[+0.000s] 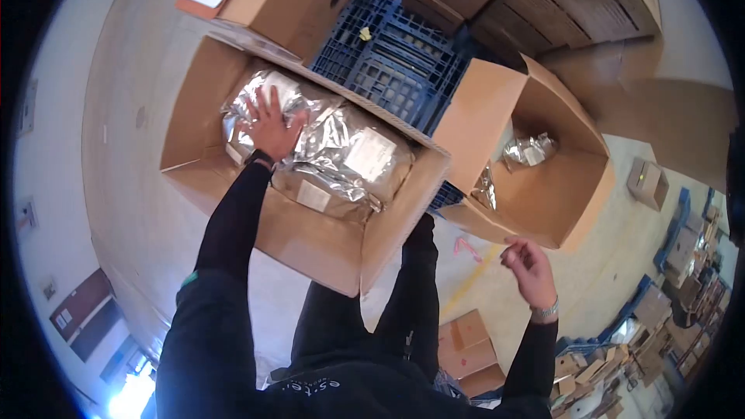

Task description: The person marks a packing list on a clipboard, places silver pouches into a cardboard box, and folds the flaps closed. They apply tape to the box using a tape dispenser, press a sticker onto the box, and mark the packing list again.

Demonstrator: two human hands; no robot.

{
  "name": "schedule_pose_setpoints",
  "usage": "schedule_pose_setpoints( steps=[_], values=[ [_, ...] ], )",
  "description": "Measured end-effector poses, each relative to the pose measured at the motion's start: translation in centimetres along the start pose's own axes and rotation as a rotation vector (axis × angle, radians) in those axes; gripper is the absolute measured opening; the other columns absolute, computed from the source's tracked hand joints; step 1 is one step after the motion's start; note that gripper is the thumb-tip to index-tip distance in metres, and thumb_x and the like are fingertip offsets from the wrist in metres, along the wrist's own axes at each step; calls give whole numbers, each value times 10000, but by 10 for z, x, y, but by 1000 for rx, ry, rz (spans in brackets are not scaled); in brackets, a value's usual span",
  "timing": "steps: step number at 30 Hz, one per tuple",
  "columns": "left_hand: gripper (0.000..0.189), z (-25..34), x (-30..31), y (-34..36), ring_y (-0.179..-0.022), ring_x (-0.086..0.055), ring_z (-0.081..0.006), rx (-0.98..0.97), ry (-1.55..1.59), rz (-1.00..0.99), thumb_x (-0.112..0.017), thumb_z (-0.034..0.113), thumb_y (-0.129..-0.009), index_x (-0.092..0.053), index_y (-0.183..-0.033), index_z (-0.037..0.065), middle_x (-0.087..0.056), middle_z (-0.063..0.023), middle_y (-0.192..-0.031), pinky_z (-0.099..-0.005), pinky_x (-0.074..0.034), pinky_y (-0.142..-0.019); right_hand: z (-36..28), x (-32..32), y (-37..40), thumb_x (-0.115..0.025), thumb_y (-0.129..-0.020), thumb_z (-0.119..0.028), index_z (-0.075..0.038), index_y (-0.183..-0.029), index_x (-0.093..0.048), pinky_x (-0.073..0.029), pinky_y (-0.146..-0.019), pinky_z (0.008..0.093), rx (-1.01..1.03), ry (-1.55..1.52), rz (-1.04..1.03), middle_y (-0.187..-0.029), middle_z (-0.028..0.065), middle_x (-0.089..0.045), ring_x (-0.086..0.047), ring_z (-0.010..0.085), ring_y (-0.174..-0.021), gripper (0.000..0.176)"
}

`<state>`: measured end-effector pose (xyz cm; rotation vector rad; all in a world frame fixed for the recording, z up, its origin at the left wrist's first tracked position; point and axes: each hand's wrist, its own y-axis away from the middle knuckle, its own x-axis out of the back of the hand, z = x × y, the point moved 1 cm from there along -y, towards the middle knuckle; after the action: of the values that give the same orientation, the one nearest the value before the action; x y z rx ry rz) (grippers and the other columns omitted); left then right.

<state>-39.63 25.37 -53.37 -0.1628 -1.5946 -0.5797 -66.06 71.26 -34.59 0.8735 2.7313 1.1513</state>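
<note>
bright, curved edges, glare lower left

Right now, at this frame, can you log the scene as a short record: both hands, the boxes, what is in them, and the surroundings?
Left hand: spread on the silver bags
Right hand: in the air just outside the right box, loosely curled, nothing visible in it
Left box: open, silver bags over most of its bottom, pale labels on some
Right box: open, far less filled, a small silver bag in view
Behind: blue pallet, more cardboard boxes
</note>
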Motion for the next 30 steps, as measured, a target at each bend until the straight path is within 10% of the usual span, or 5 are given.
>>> schedule_pose_setpoints(
  steps=[7, 12, 15, 25, 30],
  values=[
    [747, -49, -111, 4, -1471, -111, -392, -363, -90, 369, -541, 429, -959, -280, -1469, -50, -173, -265, -1565, -495, -125, -1190, 145, 124, -140, -606, -971, -270, -64, -1084, -615, -431, -555, 229, -172, -5, 248, -801, -15, -592, -531, 77, -657, 235],
    [663, -53, -62, -6, -1378, -316, -420, -134, -524, -607, -541, 203, -871, -328, -1456, -25, -279, -251, -1528, -512, -136, -1174, 247, 167, -274, -535, -854, -672, -2, -1003, -649, -478, -626, 353, -452, 387, 114, -856, 115, -639, -606, 223, -686, 695],
    [593, -114, -78, 6, -1355, -380, -363, -189, -246, -537, -512, 145, -889, -367, -1447, 8, -401, -206, -1466, -484, -219, -1147, 199, 115, -284, -431, -765, -851, 10, -868, -668, -508, -556, 391, -583, 479, -212, -746, 128, -651, -646, 232, -623, 898],
    [531, -133, -57, -8, -1355, -391, -313, -4, 483, 79, -464, 96, -923, -380, -1442, 26, -438, -180, -1441, -435, -283, -1124, 219, 124, -251, -602, -875, -267, -22, -1112, -668, -504, -824, 411, -236, 468, -220, -1014, 155, -700, -658, 300, -883, 347],
    [483, 104, 112, 42, -1283, -452, -258, 31, 1127, 428, -457, 95, -966, -379, -1437, 24, -450, -132, -1430, -379, -364, -1060, 47, 163, -92, -606, -871, -132, 57, -1129, -623, -459, -891, 300, -94, -61, -117, -1036, 56, -686, -592, 137, -963, 320]
  ],
)
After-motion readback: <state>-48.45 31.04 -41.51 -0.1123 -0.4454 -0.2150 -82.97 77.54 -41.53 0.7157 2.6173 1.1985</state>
